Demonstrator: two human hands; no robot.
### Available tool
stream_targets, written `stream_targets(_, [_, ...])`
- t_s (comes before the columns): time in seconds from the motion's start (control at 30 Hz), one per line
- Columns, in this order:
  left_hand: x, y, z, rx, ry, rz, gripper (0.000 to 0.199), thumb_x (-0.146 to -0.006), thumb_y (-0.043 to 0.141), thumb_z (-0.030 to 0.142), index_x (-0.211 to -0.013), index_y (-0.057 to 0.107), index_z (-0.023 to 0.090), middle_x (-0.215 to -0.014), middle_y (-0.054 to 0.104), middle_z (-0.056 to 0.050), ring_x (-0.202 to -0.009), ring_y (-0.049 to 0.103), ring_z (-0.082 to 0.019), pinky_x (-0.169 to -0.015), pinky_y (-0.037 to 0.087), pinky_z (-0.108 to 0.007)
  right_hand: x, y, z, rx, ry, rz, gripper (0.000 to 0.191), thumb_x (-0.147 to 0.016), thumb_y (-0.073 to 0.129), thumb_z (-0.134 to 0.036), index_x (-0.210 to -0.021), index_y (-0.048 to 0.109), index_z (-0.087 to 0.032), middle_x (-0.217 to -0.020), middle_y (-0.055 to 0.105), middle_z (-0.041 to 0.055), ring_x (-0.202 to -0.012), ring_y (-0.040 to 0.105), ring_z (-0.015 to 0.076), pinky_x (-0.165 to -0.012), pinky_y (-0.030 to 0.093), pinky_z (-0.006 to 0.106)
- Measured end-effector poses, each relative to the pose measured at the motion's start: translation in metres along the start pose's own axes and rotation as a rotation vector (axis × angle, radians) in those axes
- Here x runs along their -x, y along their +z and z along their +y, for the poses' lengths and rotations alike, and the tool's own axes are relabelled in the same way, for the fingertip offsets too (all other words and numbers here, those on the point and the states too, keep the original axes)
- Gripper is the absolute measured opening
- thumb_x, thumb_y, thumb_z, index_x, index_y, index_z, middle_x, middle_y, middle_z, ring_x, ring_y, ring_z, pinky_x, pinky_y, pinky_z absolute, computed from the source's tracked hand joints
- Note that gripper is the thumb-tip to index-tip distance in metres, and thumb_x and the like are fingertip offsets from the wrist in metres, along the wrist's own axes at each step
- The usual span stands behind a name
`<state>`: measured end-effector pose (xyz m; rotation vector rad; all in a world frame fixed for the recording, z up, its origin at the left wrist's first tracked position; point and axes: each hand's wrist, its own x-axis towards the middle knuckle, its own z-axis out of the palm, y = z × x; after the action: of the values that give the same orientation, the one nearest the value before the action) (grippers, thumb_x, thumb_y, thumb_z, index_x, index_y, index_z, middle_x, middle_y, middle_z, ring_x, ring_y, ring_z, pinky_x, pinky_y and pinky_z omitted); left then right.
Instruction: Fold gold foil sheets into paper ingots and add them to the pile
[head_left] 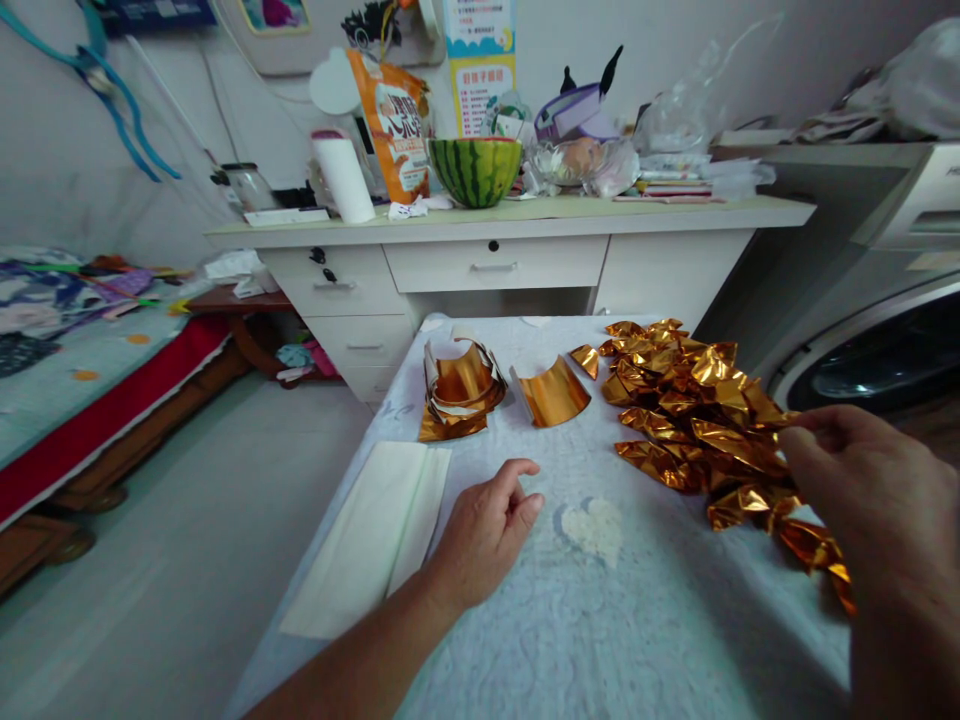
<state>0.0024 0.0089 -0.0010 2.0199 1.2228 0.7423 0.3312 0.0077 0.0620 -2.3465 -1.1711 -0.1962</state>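
Observation:
My left hand [487, 530] rests over the cloth-covered table, thumb and index finger apart, holding nothing. Beside it lies a white paper stack [367, 540]. My right hand [877, 490] is at the right side of a heap of folded gold foil papers [697, 390], its thumb and fingertips pinched at the edge of one piece. Part of that grip is hidden behind the hand. Curled gold foil sheets in a loose bundle [461, 385] sit at the far left of the table, and a single curved gold foil sheet [555, 392] lies to their right.
A white desk [495, 262] stands beyond the table, bearing half a watermelon [476, 172], an orange snack bag [397, 135] and a paper roll [343, 178]. At the right is a washing machine [885, 300]. A bed [97, 400] is on the left.

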Motion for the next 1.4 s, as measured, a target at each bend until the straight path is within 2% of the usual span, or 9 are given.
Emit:
stream_targets(0.2, [-0.001, 0.0, 0.0, -0.002, 0.001, -0.002, 0.024, -0.095, 0.044, 0.029, -0.116, 0.052, 0.019, -0.068, 0.054, 0.005, -0.065, 0.055, -0.013, -0.062, 0.036, -0.024, 0.009, 0.002, -0.007, -0.085, -0.029, 0.124, 0.015, -0.074, 0.055, -0.027, -0.082, 0.066, -0.021, -0.062, 0.058, 0.0025, -0.058, 0.054, 0.0194, -0.065, 0.039, 0.033])
stream_targets(0.3, [-0.001, 0.0, 0.0, -0.002, -0.002, 0.003, 0.024, -0.095, 0.045, 0.028, -0.116, 0.052, 0.019, -0.068, 0.054, 0.005, -0.065, 0.055, -0.013, -0.062, 0.037, -0.024, 0.026, 0.008, -0.022, -0.214, -0.174, 0.232, 0.018, -0.076, 0.055, -0.027, -0.086, 0.067, -0.019, -0.06, 0.057, 0.001, -0.055, 0.054, 0.0172, -0.064, 0.041, 0.03])
stream_targets(0.4, [0.0, 0.0, 0.0, -0.002, -0.003, 0.005, 0.023, -0.095, 0.045, 0.028, -0.115, 0.052, 0.019, -0.068, 0.055, 0.005, -0.066, 0.056, -0.013, -0.063, 0.037, -0.024, 0.05, 0.021, -0.042, -0.339, -0.462, 0.137, 0.015, -0.079, 0.053, -0.029, -0.081, 0.064, -0.019, -0.056, 0.054, -0.001, -0.049, 0.05, 0.0145, -0.053, 0.037, 0.026])
stream_targets(0.57, [-0.001, -0.001, 0.0, 0.003, -0.005, 0.025, 0.021, -0.094, 0.045, 0.026, -0.113, 0.054, 0.02, -0.068, 0.056, 0.005, -0.065, 0.056, -0.013, -0.063, 0.038, -0.024, 0.086, 0.048, -0.066, -0.439, -0.817, -0.259, 0.012, -0.083, 0.048, -0.019, -0.084, 0.06, -0.02, -0.064, 0.057, -0.0003, -0.053, 0.051, 0.0136, -0.054, 0.037, 0.024])
stream_targets(0.7, [-0.003, 0.0, -0.004, -0.002, -0.02, 0.069, 0.017, -0.093, 0.047, 0.023, -0.106, 0.057, 0.02, -0.066, 0.055, 0.005, -0.063, 0.055, -0.013, -0.063, 0.039, -0.024, 0.1, 0.062, -0.069, -0.425, -0.838, -0.472, 0.014, -0.085, 0.045, -0.016, -0.083, 0.058, -0.02, -0.064, 0.055, -0.0013, -0.056, 0.051, 0.0137, -0.054, 0.035, 0.024])
stream_targets(0.83, [-0.005, 0.0, -0.003, -0.024, -0.035, 0.113, 0.014, -0.089, 0.05, 0.017, -0.097, 0.061, 0.02, -0.078, 0.064, 0.001, -0.072, 0.06, -0.014, -0.068, 0.042, -0.024, 0.102, 0.071, -0.069, -0.44, -0.82, -0.59, 0.014, -0.083, 0.045, -0.015, -0.081, 0.057, -0.021, -0.062, 0.054, -0.0027, -0.054, 0.05, 0.0132, -0.053, 0.033, 0.024])
stream_targets(1.07, [-0.008, -0.022, 0.026, -0.152, 0.03, 0.159, 0.015, -0.086, 0.049, 0.012, -0.088, 0.061, 0.02, -0.08, 0.064, 0.0, -0.076, 0.06, -0.015, -0.068, 0.042, -0.025, 0.1, 0.077, -0.068, -0.445, -0.802, -0.624, 0.013, -0.081, 0.045, -0.015, -0.079, 0.056, -0.021, -0.061, 0.053, -0.0034, -0.055, 0.049, 0.0135, -0.054, 0.033, 0.024])
stream_targets(1.3, [-0.016, -0.032, 0.039, -0.337, -0.043, -0.028, 0.008, -0.085, 0.055, 0.018, -0.089, 0.063, 0.02, -0.085, 0.067, -0.002, -0.079, 0.062, -0.019, -0.071, 0.046, -0.03, 0.098, 0.077, -0.068, -0.439, -0.792, -0.631, 0.013, -0.08, 0.046, -0.015, -0.081, 0.058, -0.02, -0.061, 0.055, -0.0032, -0.056, 0.05, 0.0137, -0.055, 0.033, 0.024])
stream_targets(1.4, [-0.029, -0.031, 0.041, -0.466, 0.021, -0.049, 0.011, -0.086, 0.056, 0.018, -0.094, 0.063, 0.02, -0.093, 0.066, -0.005, -0.088, 0.063, -0.022, -0.078, 0.048, -0.033, 0.098, 0.077, -0.067, -0.448, -0.795, -0.627, 0.015, -0.079, 0.046, -0.015, -0.08, 0.06, -0.02, -0.061, 0.056, -0.0027, -0.055, 0.05, 0.0137, -0.054, 0.033, 0.024])
